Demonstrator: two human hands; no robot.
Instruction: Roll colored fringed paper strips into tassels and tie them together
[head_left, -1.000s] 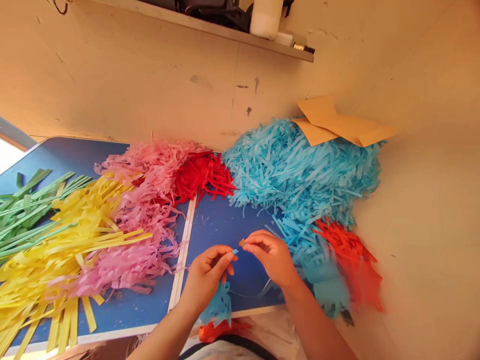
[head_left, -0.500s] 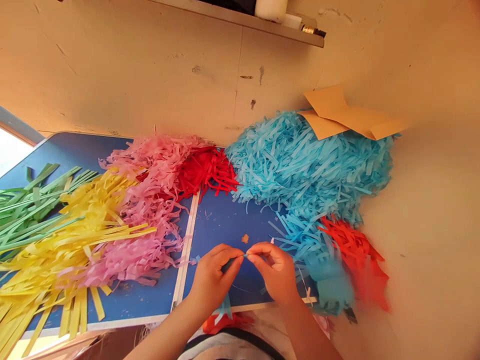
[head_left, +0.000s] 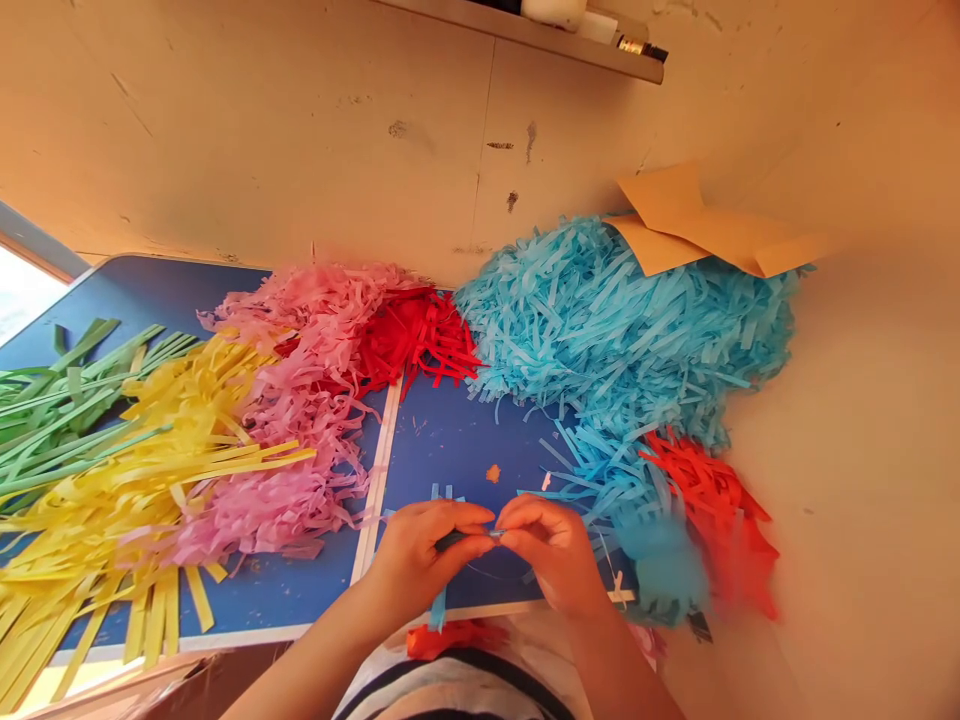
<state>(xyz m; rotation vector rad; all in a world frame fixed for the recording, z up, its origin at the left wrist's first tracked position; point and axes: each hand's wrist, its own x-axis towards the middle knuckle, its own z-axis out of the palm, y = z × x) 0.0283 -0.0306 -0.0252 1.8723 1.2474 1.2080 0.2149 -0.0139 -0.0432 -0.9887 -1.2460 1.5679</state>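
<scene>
My left hand (head_left: pixel 424 555) and my right hand (head_left: pixel 551 550) meet fingertip to fingertip over the near edge of the blue table (head_left: pixel 450 440). Both are pinched shut on a small blue fringed paper piece (head_left: pixel 439 605), whose strips stick out above and below my left hand. A thin wire or thread (head_left: pixel 487 578) curves under my hands. A tiny orange scrap (head_left: pixel 493 473) lies just beyond my fingers.
Piles of cut paper fringe cover the table: green (head_left: pixel 60 400), yellow (head_left: pixel 135 480), pink (head_left: pixel 300 420), red (head_left: pixel 412 340), a large light blue heap (head_left: pixel 622 330) and orange-red (head_left: pixel 712 510). Brown paper sheets (head_left: pixel 697 230) lie on the blue heap. A wall shelf (head_left: pixel 540 35) hangs above.
My hands came together and closer to me at the table edge. The orange scrap near my right fingers now lies on the table. The blue piece shifted in my left hand.
</scene>
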